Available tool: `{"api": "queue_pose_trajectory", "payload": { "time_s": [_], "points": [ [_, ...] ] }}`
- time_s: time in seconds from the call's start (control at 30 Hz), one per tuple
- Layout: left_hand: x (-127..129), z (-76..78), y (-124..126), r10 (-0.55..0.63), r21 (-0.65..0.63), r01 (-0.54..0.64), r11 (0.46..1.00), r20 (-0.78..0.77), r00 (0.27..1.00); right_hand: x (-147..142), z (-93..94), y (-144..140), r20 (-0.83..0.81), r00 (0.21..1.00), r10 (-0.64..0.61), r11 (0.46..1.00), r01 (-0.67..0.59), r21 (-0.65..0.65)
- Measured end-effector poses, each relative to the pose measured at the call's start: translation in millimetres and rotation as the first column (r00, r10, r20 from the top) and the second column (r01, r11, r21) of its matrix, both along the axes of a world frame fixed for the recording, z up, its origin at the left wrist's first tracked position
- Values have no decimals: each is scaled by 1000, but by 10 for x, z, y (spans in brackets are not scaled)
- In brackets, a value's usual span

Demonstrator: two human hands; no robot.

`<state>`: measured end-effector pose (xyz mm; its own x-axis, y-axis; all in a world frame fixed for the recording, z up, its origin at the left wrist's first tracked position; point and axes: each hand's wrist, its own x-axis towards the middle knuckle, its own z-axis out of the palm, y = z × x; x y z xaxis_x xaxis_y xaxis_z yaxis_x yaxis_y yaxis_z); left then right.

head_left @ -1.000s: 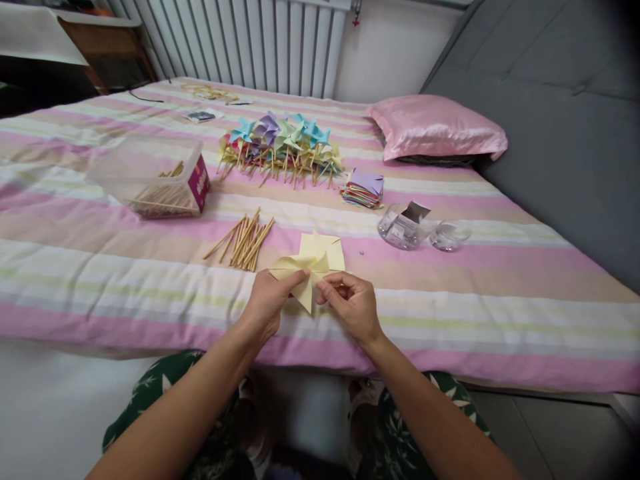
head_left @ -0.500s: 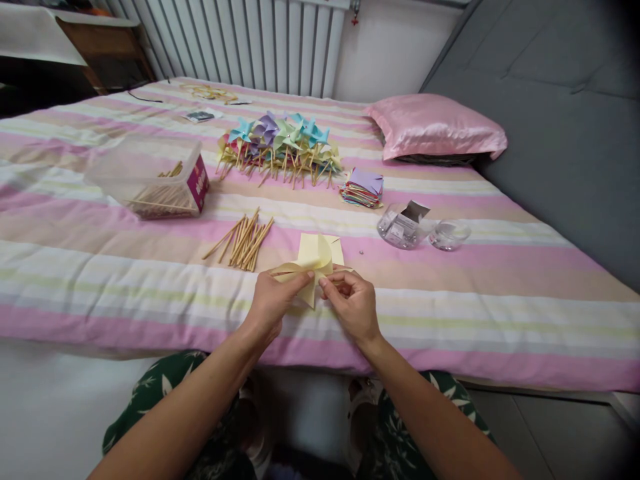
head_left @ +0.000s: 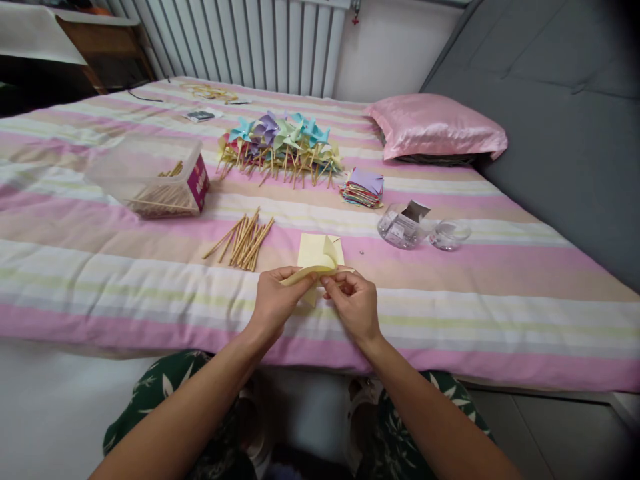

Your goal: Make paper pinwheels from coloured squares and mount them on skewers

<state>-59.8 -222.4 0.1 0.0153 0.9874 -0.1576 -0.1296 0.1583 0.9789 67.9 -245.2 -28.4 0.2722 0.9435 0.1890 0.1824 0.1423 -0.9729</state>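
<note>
Your left hand (head_left: 273,301) and right hand (head_left: 353,303) are both pinched on the yellow paper (head_left: 314,261), held just above the near edge of the bed (head_left: 500,313). The sheet is partly folded, with one corner curled over. Loose wooden sticks (head_left: 241,240) lie just beyond your left hand. Farther back sit a clear box of sticks (head_left: 150,177), a pile of finished pinwheels (head_left: 280,143), a stack of coloured paper (head_left: 363,188) and a clear container (head_left: 403,225).

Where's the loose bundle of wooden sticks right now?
In the head view, the loose wooden sticks lie on the striped bedspread, left of the yellow paper, just right of the clear plastic box.
</note>
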Motion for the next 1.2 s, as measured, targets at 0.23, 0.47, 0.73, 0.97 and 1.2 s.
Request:
{"api": "queue_pose_trajectory", "payload": {
  "time_s": [0.23, 0.47, 0.73, 0.97, 1.2],
  "points": [
    [-8, -8, 13, -20, -20, 22, 1000, 122, 992, -4, 25, -19, -2, 1000, -6, 1000, 6, 21],
    [-49, 58, 40, -6, -66, 18, 998, 171, 985, -3, 105, -47, -4, 999, 40, 998, -40, 53],
    [-81, 32, 64, -16, -95, 34, 995, 183, 983, 57, 116, -27, -64, 997, -38, 994, 45, 104],
    [-101, 43, 62, -89, -156, 96, 983, 47, 995, 180, 206, -3, 33, 996, 88, 976, -93, 196],
    [-118, 27, 61, -188, -141, 178, 974, -58, 981, 210, 228, 0, 237, 958, 162, 968, -201, 151]
  ]
}}
